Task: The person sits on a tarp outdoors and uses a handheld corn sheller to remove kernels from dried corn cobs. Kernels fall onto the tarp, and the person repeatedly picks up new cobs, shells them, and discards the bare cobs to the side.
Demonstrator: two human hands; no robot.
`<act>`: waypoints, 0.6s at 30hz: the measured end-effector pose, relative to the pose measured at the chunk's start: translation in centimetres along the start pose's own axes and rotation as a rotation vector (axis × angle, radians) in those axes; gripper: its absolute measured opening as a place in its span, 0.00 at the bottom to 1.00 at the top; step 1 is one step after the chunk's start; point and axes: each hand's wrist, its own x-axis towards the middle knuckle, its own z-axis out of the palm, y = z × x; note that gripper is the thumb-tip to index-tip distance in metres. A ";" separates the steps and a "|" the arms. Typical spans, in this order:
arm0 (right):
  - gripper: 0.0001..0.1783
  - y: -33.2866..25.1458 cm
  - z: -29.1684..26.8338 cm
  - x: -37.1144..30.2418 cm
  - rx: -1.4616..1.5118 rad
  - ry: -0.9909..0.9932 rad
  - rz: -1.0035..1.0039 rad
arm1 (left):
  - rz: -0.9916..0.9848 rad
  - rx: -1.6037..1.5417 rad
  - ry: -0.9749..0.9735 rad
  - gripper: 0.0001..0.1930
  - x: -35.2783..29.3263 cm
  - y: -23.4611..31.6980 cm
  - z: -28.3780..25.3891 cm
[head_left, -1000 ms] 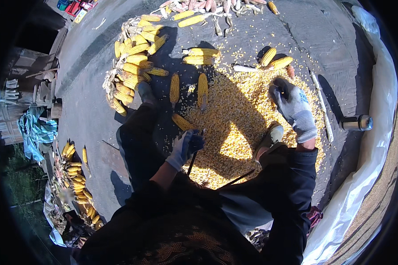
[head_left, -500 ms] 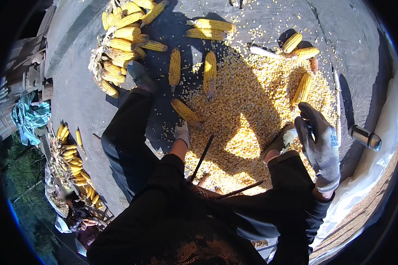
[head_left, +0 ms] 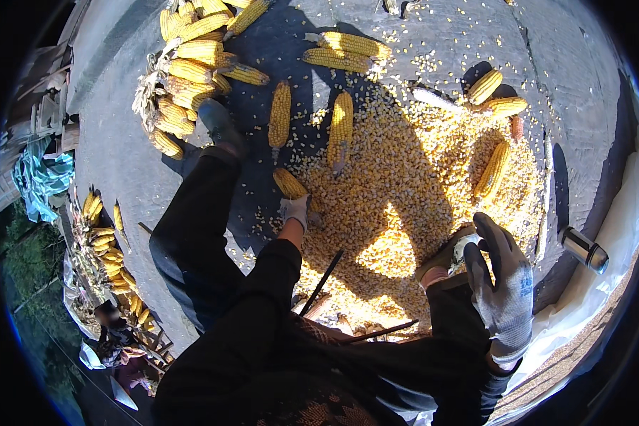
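Observation:
My left hand [head_left: 295, 210], in a pale glove, is closed on the lower end of a yellow ear of corn [head_left: 289, 183] at the left edge of a heap of loose kernels [head_left: 376, 177]; the fingertips are partly hidden. My right hand [head_left: 505, 287], in a grey coated glove, hangs above the heap's right side with its fingers curved and apart, holding nothing. Just beyond my left hand lie two more ears, one upright ear [head_left: 280, 115] and another ear [head_left: 341, 126] with its tip on the kernels. An ear [head_left: 493, 170] lies beyond my right hand.
A pile of husked-back ears [head_left: 192, 71] lies at far left, beside my left shoe [head_left: 220, 124]. My right shoe [head_left: 444, 254] rests at the heap. A steel flask [head_left: 584, 248] lies at right near white plastic sheeting [head_left: 554, 341]. Another person [head_left: 117, 344] is at lower left.
My left hand has moved onto the ear of corn and now covers its lower end. My right hand has come slightly lower and left, still apart from the corn. The whole view has shifted a little.

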 end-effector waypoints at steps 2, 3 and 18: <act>0.23 0.0 0.4 -0.2 -0.008 0.035 -0.012 | 0.037 -0.173 -0.039 0.42 -3.2 0.7 0.8; 0.23 0.0 0.6 -0.1 -0.012 0.038 -0.019 | 0.030 -0.257 -0.081 0.40 -4.7 1.0 0.3; 0.19 -0.2 -0.2 -1.1 -0.037 0.146 -0.129 | 0.514 -0.855 -1.370 0.26 -23.6 2.9 -1.4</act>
